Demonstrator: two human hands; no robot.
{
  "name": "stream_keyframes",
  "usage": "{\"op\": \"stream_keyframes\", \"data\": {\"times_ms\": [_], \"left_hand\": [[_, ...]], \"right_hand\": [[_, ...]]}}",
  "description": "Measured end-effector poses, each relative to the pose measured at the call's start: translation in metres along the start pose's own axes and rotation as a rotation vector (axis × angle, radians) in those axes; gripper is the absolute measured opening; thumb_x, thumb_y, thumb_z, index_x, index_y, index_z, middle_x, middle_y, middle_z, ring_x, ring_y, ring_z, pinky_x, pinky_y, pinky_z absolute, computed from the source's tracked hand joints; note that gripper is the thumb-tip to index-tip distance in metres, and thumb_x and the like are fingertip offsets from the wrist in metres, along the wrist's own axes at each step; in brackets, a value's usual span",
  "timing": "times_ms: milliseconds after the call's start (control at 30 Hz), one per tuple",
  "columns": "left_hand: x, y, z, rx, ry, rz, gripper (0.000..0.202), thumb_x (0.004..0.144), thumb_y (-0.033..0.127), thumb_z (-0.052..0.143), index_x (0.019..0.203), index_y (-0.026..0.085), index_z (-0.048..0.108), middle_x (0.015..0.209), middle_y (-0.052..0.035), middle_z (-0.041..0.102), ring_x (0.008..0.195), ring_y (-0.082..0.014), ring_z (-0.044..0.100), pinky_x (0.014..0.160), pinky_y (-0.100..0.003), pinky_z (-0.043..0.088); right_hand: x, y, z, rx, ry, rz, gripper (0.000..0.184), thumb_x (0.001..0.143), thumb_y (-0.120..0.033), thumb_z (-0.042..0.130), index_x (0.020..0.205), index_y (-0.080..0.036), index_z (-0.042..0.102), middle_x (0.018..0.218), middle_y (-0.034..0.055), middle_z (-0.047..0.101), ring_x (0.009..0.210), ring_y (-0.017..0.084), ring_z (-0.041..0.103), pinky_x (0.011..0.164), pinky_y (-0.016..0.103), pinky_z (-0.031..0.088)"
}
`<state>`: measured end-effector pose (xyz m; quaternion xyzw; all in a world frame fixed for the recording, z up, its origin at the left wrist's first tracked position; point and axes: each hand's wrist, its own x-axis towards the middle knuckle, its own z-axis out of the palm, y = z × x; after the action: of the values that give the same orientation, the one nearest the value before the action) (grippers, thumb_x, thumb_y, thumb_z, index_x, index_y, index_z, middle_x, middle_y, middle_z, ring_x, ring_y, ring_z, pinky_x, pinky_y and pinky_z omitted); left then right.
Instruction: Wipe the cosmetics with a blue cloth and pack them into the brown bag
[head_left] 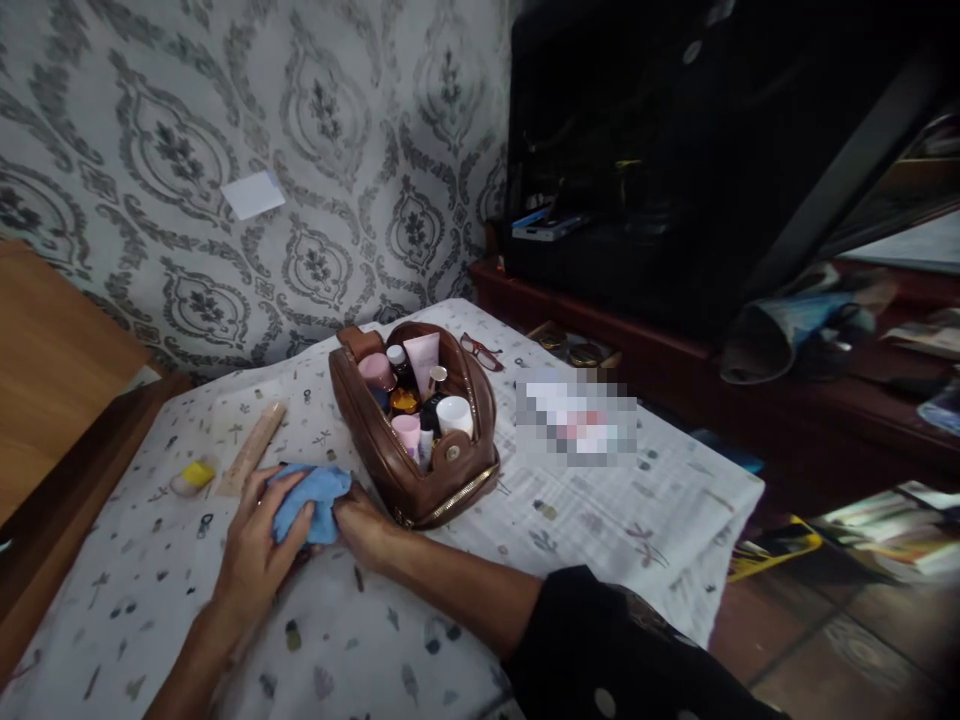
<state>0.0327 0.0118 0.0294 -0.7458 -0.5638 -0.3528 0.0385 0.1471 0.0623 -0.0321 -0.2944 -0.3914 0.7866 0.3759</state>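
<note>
My left hand [255, 545] and my right hand [364, 525] are both closed around a blue cloth [311, 500], which is bunched up between them just above the patterned table cover [600, 520]. Whatever may be inside the cloth is hidden. Right beside my right hand stands an open brown leather toiletry bag [390, 450], filled with several small bottles, tubes and jars standing upright. A beige tube [251, 450] and a small yellow-capped item [191, 477] lie on the cover to the left of my left hand.
Red-framed glasses [481, 352] lie behind the bag. A wooden surface [52, 370] lies at the left. A dark wooden shelf unit [675, 330] with clutter stands at the right, with papers on the tiled floor [862, 640] below. Patterned wallpaper lies behind.
</note>
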Motion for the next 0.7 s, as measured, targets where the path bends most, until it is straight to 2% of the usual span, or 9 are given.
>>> {"op": "stream_keyframes", "data": {"times_ms": [100, 167, 367, 500, 600, 700], "left_hand": [[-0.004, -0.005, 0.012, 0.077, 0.053, 0.076, 0.029, 0.095, 0.039, 0.052, 0.113, 0.02, 0.064, 0.11, -0.0094, 0.062, 0.105, -0.026, 0.06, 0.093, -0.04, 0.05], [-0.007, -0.007, 0.014, 0.087, 0.088, 0.086, 0.026, 0.096, 0.036, 0.051, 0.113, 0.02, 0.062, 0.109, -0.0087, 0.061, 0.104, -0.025, 0.06, 0.093, -0.039, 0.049], [-0.011, -0.006, 0.012, 0.037, 0.139, 0.027, 0.021, 0.096, 0.036, 0.051, 0.106, 0.02, 0.061, 0.103, -0.0062, 0.061, 0.1, -0.0232, 0.06, 0.09, -0.036, 0.048], [-0.012, -0.006, 0.013, -0.048, 0.126, -0.125, 0.028, 0.097, 0.042, 0.046, 0.103, 0.019, 0.061, 0.101, -0.0061, 0.063, 0.1, -0.0229, 0.06, 0.092, -0.036, 0.047], [-0.01, -0.011, 0.009, -0.158, 0.145, -0.297, 0.036, 0.096, 0.05, 0.045, 0.095, 0.019, 0.063, 0.092, -0.0044, 0.063, 0.092, -0.0213, 0.06, 0.087, -0.034, 0.048], [-0.005, -0.026, -0.001, -0.258, 0.325, -0.521, 0.041, 0.091, 0.056, 0.048, 0.09, 0.018, 0.063, 0.081, -0.0016, 0.061, 0.079, -0.0181, 0.058, 0.077, -0.031, 0.05]], "right_hand": [[-0.001, -0.008, 0.0, 0.052, 0.026, 0.013, 0.028, 0.087, -0.042, 0.057, 0.103, -0.022, 0.068, 0.079, 0.0016, 0.065, 0.06, 0.015, 0.057, 0.055, 0.026, 0.045], [-0.004, -0.012, 0.0, 0.073, 0.003, 0.006, 0.029, 0.085, -0.044, 0.06, 0.097, -0.019, 0.068, 0.075, 0.0013, 0.064, 0.059, 0.014, 0.055, 0.052, 0.025, 0.043], [-0.011, -0.014, -0.001, 0.1, -0.089, -0.082, 0.039, 0.074, -0.054, 0.072, 0.076, -0.016, 0.065, 0.063, -0.0017, 0.057, 0.055, 0.01, 0.047, 0.053, 0.023, 0.04], [-0.012, -0.013, -0.004, 0.115, -0.074, -0.096, 0.045, 0.064, -0.049, 0.084, 0.09, -0.019, 0.063, 0.074, -0.0037, 0.062, 0.063, 0.011, 0.054, 0.061, 0.023, 0.044], [-0.011, -0.016, -0.004, 0.176, -0.104, -0.089, 0.054, 0.056, -0.038, 0.091, 0.097, -0.022, 0.059, 0.08, -0.0045, 0.065, 0.068, 0.012, 0.059, 0.064, 0.023, 0.047], [-0.01, -0.024, -0.005, 0.315, -0.138, -0.066, 0.044, 0.063, -0.031, 0.089, 0.094, -0.02, 0.06, 0.082, -0.0027, 0.067, 0.075, 0.013, 0.064, 0.067, 0.023, 0.051]]}}
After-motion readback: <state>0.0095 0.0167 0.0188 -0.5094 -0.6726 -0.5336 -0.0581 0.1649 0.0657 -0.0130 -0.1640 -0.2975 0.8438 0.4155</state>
